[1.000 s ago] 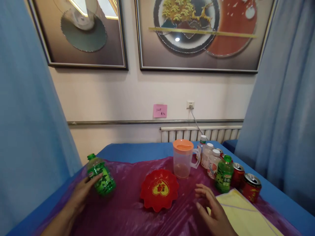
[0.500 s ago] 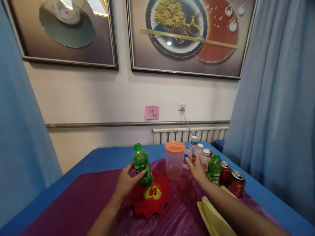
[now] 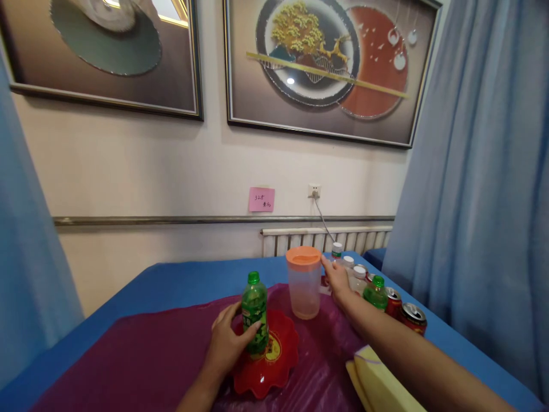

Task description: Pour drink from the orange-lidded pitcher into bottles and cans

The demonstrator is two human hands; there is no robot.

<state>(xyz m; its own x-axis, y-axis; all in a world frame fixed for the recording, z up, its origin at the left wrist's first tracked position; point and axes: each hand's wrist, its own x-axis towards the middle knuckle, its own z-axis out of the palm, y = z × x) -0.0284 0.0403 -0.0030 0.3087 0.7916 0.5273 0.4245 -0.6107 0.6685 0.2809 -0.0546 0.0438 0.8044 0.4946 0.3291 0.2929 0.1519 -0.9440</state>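
My left hand (image 3: 227,341) is closed around a green plastic bottle (image 3: 254,312) with a green cap. The bottle is upright at the red scalloped plate (image 3: 285,366), with its base over the plate's middle. My right hand (image 3: 337,281) is wrapped round the handle side of a clear plastic pitcher (image 3: 303,292) with an orange lid. That hand hides most of the handle, and a fingertip reaches the lid's edge. The pitcher stands upright behind the plate, and looks empty.
Right of the pitcher stand several white-capped bottles (image 3: 358,279), another green bottle (image 3: 376,293) and red drink cans (image 3: 414,317). A folded yellow cloth (image 3: 380,380) lies under my right forearm. Purple plastic sheeting (image 3: 158,349) covers part of the blue table (image 3: 189,274).
My left hand has brought the green bottle from a tilted position to upright, lower over the plate. My right hand has moved from reaching beside the pitcher's handle to closing on it.
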